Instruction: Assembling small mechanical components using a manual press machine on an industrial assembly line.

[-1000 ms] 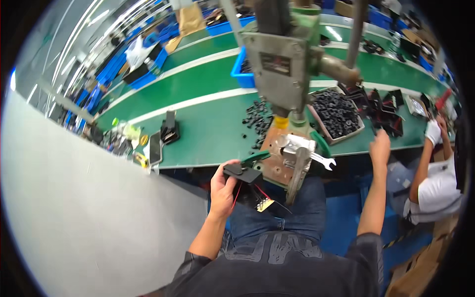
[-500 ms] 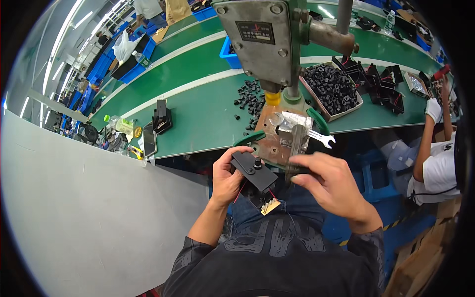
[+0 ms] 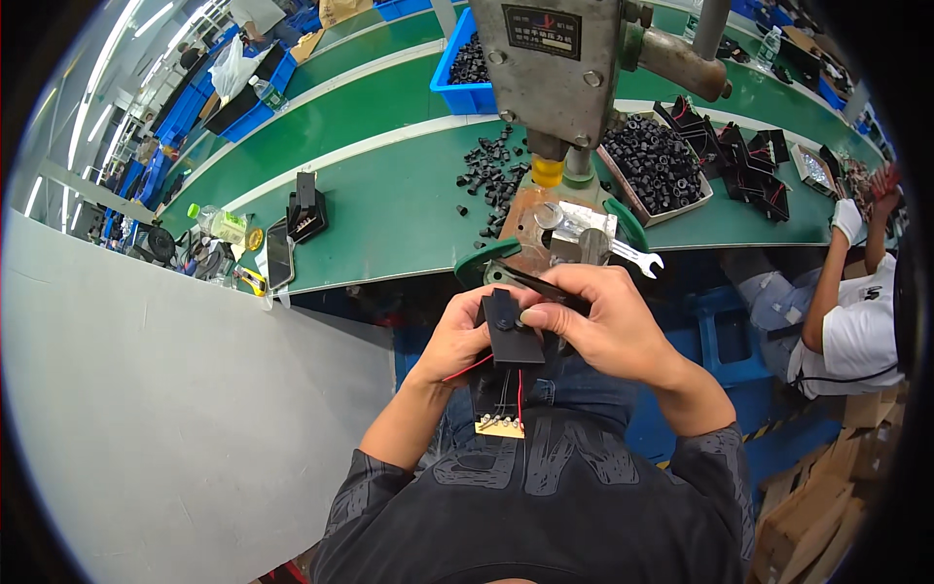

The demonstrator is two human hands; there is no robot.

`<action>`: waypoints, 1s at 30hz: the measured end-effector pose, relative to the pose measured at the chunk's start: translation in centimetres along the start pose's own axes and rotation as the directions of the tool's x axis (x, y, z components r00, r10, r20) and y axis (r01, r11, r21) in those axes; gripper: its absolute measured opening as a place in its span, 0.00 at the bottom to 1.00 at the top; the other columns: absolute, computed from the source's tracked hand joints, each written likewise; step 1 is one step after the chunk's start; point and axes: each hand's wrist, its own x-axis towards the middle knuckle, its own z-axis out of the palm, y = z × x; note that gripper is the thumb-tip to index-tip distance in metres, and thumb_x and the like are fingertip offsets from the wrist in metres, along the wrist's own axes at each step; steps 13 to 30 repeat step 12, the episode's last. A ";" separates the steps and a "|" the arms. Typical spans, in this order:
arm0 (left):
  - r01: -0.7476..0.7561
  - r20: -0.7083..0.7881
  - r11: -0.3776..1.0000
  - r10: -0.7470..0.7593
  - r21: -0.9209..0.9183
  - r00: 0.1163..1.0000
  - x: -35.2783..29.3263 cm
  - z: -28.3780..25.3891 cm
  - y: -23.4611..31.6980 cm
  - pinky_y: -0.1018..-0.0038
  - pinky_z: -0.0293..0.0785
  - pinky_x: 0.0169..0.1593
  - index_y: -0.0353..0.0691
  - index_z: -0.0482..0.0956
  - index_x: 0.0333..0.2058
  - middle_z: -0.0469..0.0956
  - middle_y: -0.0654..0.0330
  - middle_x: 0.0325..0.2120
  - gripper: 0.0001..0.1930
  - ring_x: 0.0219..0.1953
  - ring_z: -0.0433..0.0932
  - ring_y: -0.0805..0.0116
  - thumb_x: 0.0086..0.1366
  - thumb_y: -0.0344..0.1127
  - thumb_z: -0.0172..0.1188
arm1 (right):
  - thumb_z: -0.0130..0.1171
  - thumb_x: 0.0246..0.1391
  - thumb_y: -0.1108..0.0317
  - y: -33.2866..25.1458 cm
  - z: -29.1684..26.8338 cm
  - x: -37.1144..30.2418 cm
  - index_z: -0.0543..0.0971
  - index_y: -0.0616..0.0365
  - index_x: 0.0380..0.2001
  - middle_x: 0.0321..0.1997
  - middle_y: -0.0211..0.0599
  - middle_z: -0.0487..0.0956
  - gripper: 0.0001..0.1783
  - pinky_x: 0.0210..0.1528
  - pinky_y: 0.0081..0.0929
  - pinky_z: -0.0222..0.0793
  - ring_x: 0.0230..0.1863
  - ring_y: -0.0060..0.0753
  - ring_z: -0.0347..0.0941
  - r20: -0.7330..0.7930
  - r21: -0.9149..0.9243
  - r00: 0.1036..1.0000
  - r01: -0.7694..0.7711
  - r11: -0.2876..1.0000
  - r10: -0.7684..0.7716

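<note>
My left hand (image 3: 455, 336) is closed around a black plastic box (image 3: 513, 341) with red and black wires and a tan terminal strip (image 3: 500, 427) at its lower end. My right hand (image 3: 608, 323) grips a dark bar-shaped tool (image 3: 547, 286), its far end reaching left above the box. The right thumb presses at the box's upper face, where it partly hides a small round black part. Just beyond my hands stands a hand press (image 3: 556, 73) with a yellow tip (image 3: 547, 173). An open-end wrench (image 3: 632, 257) lies on the press base.
Loose black caps (image 3: 491, 175) lie left of the press. A carton of caps (image 3: 671, 200) and wired black boxes (image 3: 749, 161) sit to the right. Another black box (image 3: 306, 209), a phone (image 3: 279, 255) and a bottle (image 3: 222, 224) are left. A co-worker's gloved hand (image 3: 846, 220) is far right.
My right hand has come left and closer to the black box, bringing the bar-shaped tool over it. The box has turned more upright in my left hand. The view has shifted slightly.
</note>
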 end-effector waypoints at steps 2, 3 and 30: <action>-0.014 -0.020 0.998 0.013 -0.057 1.000 0.1 0.0 0.2 0.74 0.80 0.45 0.32 0.76 0.49 0.83 0.53 0.37 0.17 0.39 0.83 0.68 0.65 0.33 0.67 | 0.65 0.59 0.68 -0.2 0.4 -0.3 0.79 0.67 0.43 0.27 0.41 0.80 0.14 0.30 0.28 0.68 0.28 0.25 0.75 -0.149 0.278 0.989 0.039 0.960 0.002; -0.045 -0.028 0.995 0.042 -0.090 0.999 0.0 -0.1 0.4 0.73 0.81 0.43 0.32 0.76 0.49 0.83 0.51 0.36 0.17 0.37 0.83 0.67 0.64 0.31 0.66 | 0.63 0.61 0.66 0.2 -0.2 -0.6 0.76 0.65 0.46 0.26 0.43 0.79 0.15 0.30 0.33 0.69 0.27 0.34 0.76 -0.155 0.094 0.986 0.075 0.993 -0.060; -0.161 -0.129 0.984 0.151 -0.073 0.980 0.0 -0.7 0.0 0.66 0.84 0.25 0.25 0.71 0.51 0.82 0.41 0.35 0.25 0.29 0.85 0.55 0.59 0.33 0.69 | 0.57 0.63 0.68 -1.2 -2.1 -2.2 0.77 0.62 0.43 0.29 0.53 0.80 0.09 0.33 0.45 0.71 0.33 0.58 0.78 0.103 -0.314 0.986 0.158 0.936 -0.132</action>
